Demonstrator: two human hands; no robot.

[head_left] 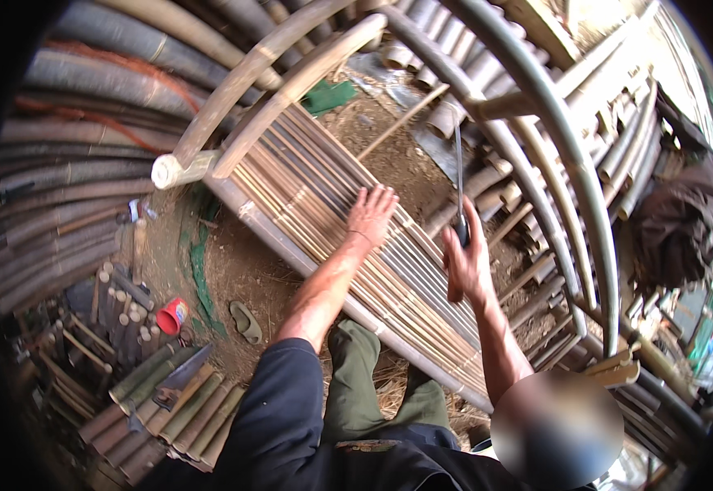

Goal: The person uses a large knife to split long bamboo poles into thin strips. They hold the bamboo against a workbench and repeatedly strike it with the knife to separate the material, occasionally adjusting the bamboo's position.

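Note:
A bamboo bench frame with a slatted seat (pixel 422 282) lies slantwise in front of my legs. My left hand (pixel 373 214) rests flat on the slats, fingers spread, holding nothing. Over the seat's far right edge, my right hand (pixel 471 258) is closed round the dark handle of a long narrow-bladed tool (pixel 458 164). Its thin blade points up and away, seen nearly edge-on, so I cannot tell if it is a saw or a knife. The thick curved bamboo rail (pixel 565 147) of the bench rises just beyond that hand.
Bamboo poles (pixel 111 82) are stacked at the far left, with cut lengths (pixel 520 74) at the back right. A hand saw (pixel 178 383) lies on bamboo pieces at the lower left. Nearby are a red cup (pixel 171 316) and a sandal (pixel 246 322). Dark cloth (pixel 679 217) hangs right.

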